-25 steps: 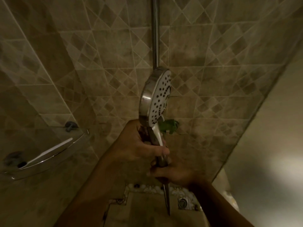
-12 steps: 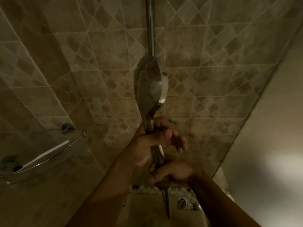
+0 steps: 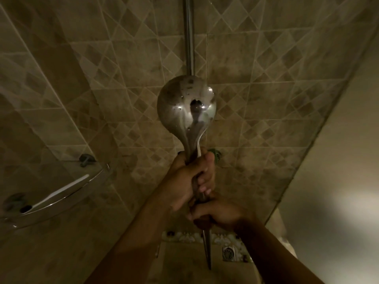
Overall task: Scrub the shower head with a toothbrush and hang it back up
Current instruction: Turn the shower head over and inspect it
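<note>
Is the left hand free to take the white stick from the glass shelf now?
Probably not yet. The left hand grips the shower head handle, above the right hand, which grips it too. The stick lies in the open on the shelf, so only the busy grip hinders.

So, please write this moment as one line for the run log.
left hand: grips shower head handle | right hand: grips handle below | head: back toward camera

bare forearms, left hand (image 3: 185, 181), right hand (image 3: 217, 212), no sleeves
</note>
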